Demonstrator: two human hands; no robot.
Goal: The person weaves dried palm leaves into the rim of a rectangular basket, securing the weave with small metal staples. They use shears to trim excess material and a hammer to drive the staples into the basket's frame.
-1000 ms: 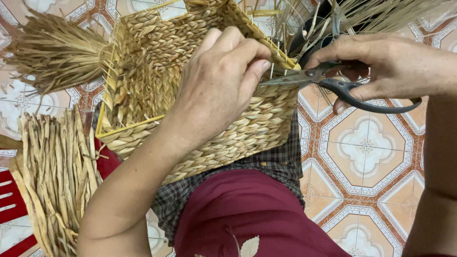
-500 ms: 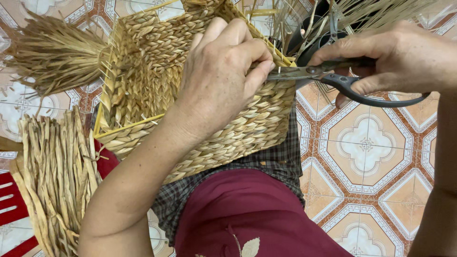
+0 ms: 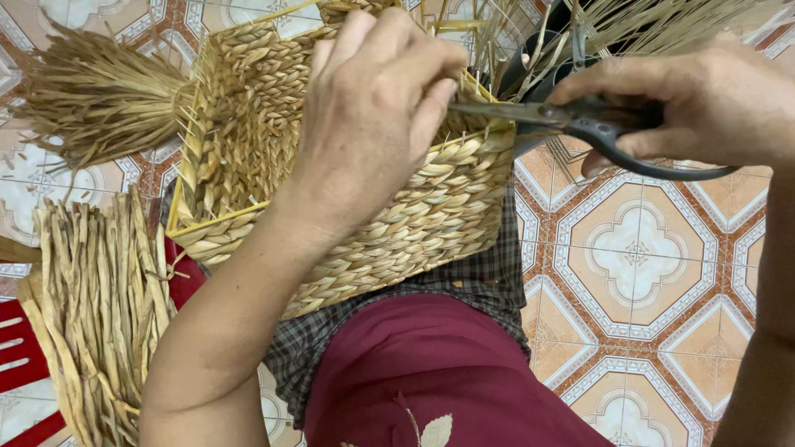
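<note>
The patterned tile floor in orange, white and brown fills the frame, and on the person's lap, over a checked cloth and maroon garment, rests a woven basket, rectangular, tipped on its side, its long axis running from 8 o'clock up to 2 o'clock. Its walls are thick plaited straw-coloured rope over a thin yellow frame, rough and ridged. At 9 o'clock lies a bundle of dried braided strands; at 10 o'clock a fan of loose unwoven fibre sprouts from the basket's end. The left hand sits on the basket's upper rim, fingers curled over it and gripping. The right hand, at 2 o'clock, is closed through the black loops of a pair of scissors, whose metal blades point toward 9 o'clock and meet the rim right beside the left fingertips. The 2 hands are near, not touching; the left is the nearer to the basket.
</note>
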